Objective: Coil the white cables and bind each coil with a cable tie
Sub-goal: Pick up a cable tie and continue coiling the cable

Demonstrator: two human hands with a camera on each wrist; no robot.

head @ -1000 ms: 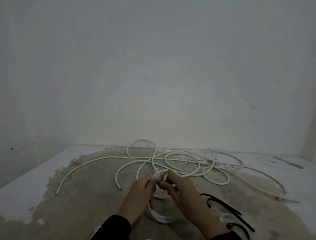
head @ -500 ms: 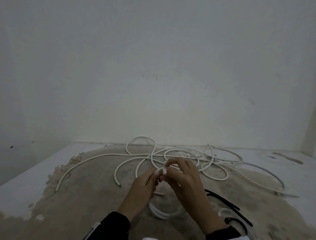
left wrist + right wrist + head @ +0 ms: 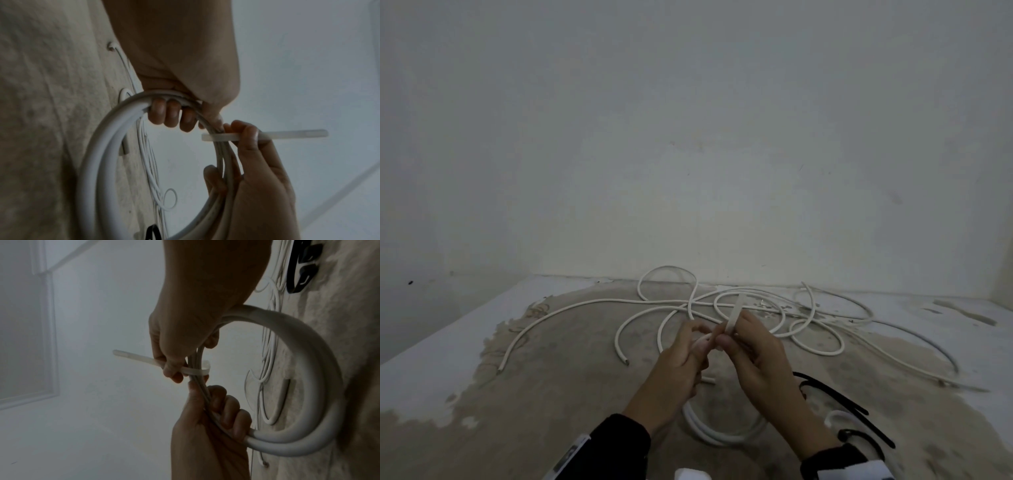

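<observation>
Both hands raised above floor, left hand (image 3: 681, 359) fingers curled round white coil (image 3: 98, 155), right hand (image 3: 753, 353) pinching cable tie (image 3: 287, 134) tail

Plain pale wall (image 3: 688, 137) from 9 to 3 o'clock. Worn work surface (image 3: 551, 394), bare brownish patch centrally, white coating remaining at edges. Lighting dim.

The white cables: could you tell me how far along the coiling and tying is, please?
Done: one coil is wound. In hand: the left hand grips it while the right hand pinches a cable tie looped round its strands; whether it is locked is unclear. Left: the loose cables on the floor remain uncoiled.
</observation>
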